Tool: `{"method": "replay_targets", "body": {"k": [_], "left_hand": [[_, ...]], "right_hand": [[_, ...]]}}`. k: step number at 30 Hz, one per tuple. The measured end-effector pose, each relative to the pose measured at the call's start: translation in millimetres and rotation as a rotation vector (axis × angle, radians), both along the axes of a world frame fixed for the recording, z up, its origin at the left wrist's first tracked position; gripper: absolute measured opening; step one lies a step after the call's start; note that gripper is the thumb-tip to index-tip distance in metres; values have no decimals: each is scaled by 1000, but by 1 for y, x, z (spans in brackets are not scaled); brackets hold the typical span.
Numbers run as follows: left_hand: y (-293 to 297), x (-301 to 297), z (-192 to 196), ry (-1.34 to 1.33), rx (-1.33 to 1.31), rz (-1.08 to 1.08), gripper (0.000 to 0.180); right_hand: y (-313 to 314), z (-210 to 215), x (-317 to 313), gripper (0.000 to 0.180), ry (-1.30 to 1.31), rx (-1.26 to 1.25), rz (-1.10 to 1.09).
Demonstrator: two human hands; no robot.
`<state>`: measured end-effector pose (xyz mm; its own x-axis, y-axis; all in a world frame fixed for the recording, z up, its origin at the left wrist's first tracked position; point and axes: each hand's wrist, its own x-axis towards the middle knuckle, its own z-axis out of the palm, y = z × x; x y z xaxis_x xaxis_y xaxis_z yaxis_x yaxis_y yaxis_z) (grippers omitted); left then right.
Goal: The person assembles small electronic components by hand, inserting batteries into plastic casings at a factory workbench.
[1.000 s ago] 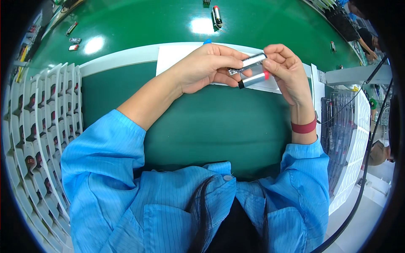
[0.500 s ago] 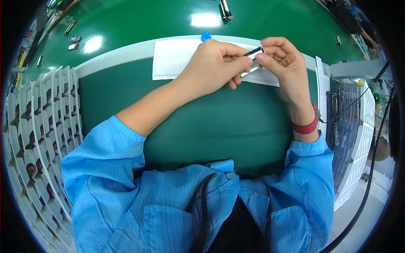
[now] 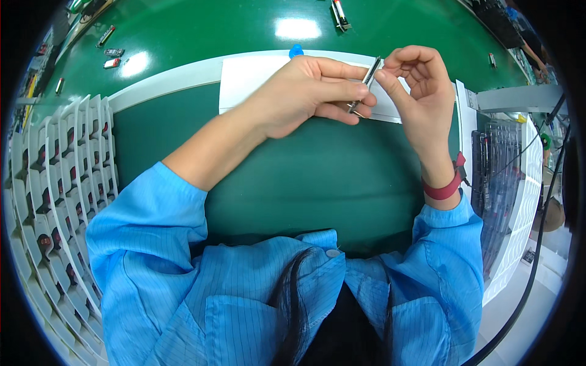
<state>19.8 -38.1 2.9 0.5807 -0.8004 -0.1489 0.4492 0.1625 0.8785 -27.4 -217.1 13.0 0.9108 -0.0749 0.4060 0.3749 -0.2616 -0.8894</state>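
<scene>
Between the thumb and fingers of my left hand (image 3: 308,91) is a slim strip-shaped part (image 3: 371,72), dark with a silver-white edge. It stands tilted, its top leaning right, and small pieces stick out at its lower end. My right hand (image 3: 422,91) is closed at the upper end of that part, thumb and forefinger bent together. Whatever lies between those fingertips is too small to make out. Both hands are above a white sheet (image 3: 241,79) on the green work surface (image 3: 293,177). A red strap (image 3: 442,188) circles my right wrist.
Slotted white trays (image 3: 61,183) stand at the left, with dark and red pieces inside. Clear plastic trays (image 3: 503,165) hold dark parts at the right, near a black cable (image 3: 537,244). Small parts lie beyond the pale ledge, including a red-and-white one (image 3: 112,63). A blue knob (image 3: 296,50) sits behind the sheet.
The strip-shaped part has turned from a flatter slant to a steeper one in my left hand. My right hand has shifted slightly right and its fingers have curled more.
</scene>
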Motion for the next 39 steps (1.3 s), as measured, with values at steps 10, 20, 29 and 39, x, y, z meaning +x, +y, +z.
{"method": "replay_targets", "body": {"k": [10, 20, 29, 39], "left_hand": [[-2, -12, 6, -34, 47, 85, 34], [2, 2, 0, 72, 24, -33, 28], [3, 4, 5, 102, 16, -83, 31], [7, 15, -1, 84, -20, 15, 31]], "right_hand": [[0, 3, -2, 26, -43, -60, 7], [-7, 9, -2, 20, -276, -626, 81], [-9, -2, 2, 26, -231, -195, 12], [-11, 5, 4, 20, -368, -528, 69]]}}
